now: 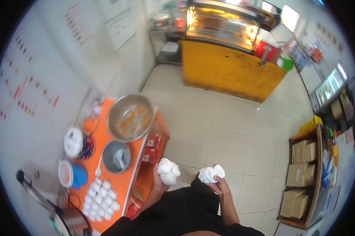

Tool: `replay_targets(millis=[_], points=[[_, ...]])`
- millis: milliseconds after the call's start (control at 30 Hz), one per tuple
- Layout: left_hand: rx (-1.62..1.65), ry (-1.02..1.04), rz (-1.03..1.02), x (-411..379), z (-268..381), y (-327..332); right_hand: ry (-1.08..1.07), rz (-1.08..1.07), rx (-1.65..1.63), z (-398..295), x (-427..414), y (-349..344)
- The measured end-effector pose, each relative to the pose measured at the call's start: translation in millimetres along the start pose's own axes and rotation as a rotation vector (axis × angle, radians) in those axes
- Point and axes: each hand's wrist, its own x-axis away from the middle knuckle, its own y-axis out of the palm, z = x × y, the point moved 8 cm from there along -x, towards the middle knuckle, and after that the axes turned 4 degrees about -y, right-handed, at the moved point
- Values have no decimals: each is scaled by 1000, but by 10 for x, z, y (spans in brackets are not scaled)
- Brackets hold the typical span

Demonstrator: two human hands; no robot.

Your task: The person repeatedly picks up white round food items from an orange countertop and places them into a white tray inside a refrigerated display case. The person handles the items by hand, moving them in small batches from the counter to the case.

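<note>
Several white wrapped bundles sit in my left hand, held in front of my body beside the table. My right hand grips a couple more white wrapped bundles over the tiled floor. On the orange tabletop to my left, a cluster of similar white bundles is packed close together. What the wrappings contain is hidden.
Left of me, the table holds a large metal bowl with orange-brown food, a smaller metal pot, a white-lidded bucket, a blue tub and an open-lidded cooker. A lit display case tops a yellow counter. Boxes fill shelves rightward.
</note>
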Motion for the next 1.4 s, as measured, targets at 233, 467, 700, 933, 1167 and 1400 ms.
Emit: replay_targets(millis=[233, 467, 700, 933, 1167, 1400], points=[[-12, -194, 27, -1610, -555, 1337, -201, 25, -115, -1920, -708, -411], [-100, -198, 6, -3028, -616, 2067, -378, 29, -241, -3161, -1703, -726], [-89, -223, -120, -5114, -781, 2741, -451, 117, -199, -4687, -3239, -1154], [-105, -262, -197, -7388, -858, 4267, -559, 128, -168, -6839, -4734, -877], [-45, -237, -247, -9175, -559, 5911, -728, 338, -159, -8933, -5750, -774], [-111, -61, -232, -10325, -217, 6650, -836, 238, 232, -11648, -7147, -446]])
